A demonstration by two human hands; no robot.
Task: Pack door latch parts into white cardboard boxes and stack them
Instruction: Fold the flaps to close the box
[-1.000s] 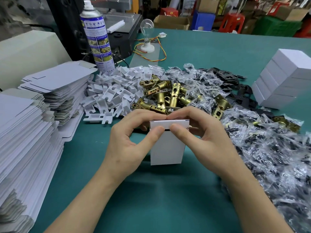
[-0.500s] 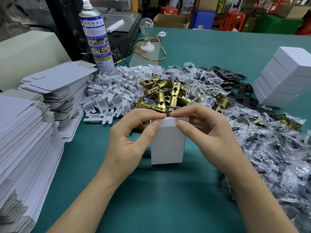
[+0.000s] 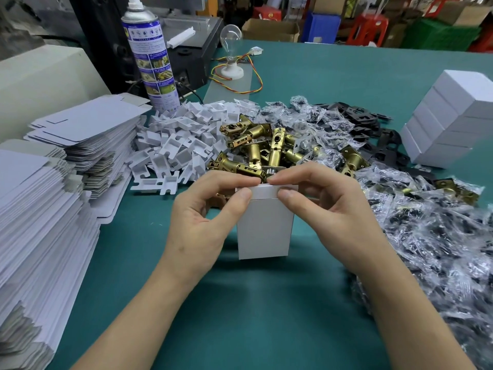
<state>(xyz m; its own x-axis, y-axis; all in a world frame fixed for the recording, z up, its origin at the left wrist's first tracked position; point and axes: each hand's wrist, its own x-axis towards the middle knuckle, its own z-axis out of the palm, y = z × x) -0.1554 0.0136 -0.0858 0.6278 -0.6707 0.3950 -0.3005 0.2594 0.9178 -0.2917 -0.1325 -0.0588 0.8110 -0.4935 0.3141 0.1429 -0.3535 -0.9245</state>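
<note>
A small white cardboard box (image 3: 262, 231) stands upright on the green table (image 3: 240, 316) in front of me. My left hand (image 3: 202, 217) pinches its top flap from the left, thumb at the front and fingers over the top. My right hand (image 3: 322, 209) pinches the same flap from the right. Behind the box lies a heap of brass door latches (image 3: 256, 150). White plastic inserts (image 3: 176, 145) are piled to the left of them. Bagged dark parts (image 3: 426, 236) spread out on the right. What is inside the box is hidden.
Tall stacks of flat white box blanks (image 3: 40, 209) fill the left edge. A stack of closed white boxes (image 3: 450, 118) leans at the right. A spray can (image 3: 150, 57) and a light bulb on a base (image 3: 231, 49) stand at the back.
The top flap has come down onto the box and the dark gap under it has gone. Both thumbs have moved up to the top front edge.
</note>
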